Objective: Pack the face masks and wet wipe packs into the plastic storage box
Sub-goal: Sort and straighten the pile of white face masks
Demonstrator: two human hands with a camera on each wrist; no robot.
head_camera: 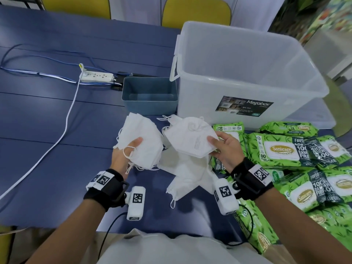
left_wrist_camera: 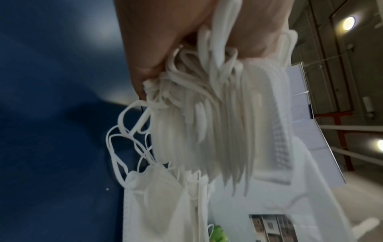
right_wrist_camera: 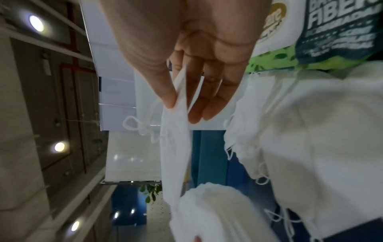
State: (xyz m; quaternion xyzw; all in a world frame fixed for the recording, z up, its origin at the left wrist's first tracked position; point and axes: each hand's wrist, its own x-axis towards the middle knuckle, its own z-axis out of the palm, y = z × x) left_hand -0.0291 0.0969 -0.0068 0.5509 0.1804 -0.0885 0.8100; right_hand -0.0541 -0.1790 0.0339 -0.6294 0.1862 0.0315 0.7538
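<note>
My left hand (head_camera: 126, 151) grips a thick stack of white face masks (head_camera: 143, 141) above the blue table; its ear loops bunch against my palm in the left wrist view, where the stack (left_wrist_camera: 209, 124) fills the centre. My right hand (head_camera: 222, 147) pinches a single white mask (head_camera: 190, 139) between thumb and fingers, seen edge-on as the mask (right_wrist_camera: 176, 139) in the right wrist view. More loose masks (head_camera: 187, 174) lie on the table below both hands. Green wet wipe packs (head_camera: 282, 149) are piled at the right. The clear plastic storage box (head_camera: 297, 54) stands open behind them.
A small blue-grey bin (head_camera: 150, 107) sits left of the storage box. A white power strip (head_camera: 97, 77) with cables lies further left on the blue table (head_camera: 47, 111). Yellow chair backs (head_camera: 196, 14) stand beyond the table's far edge.
</note>
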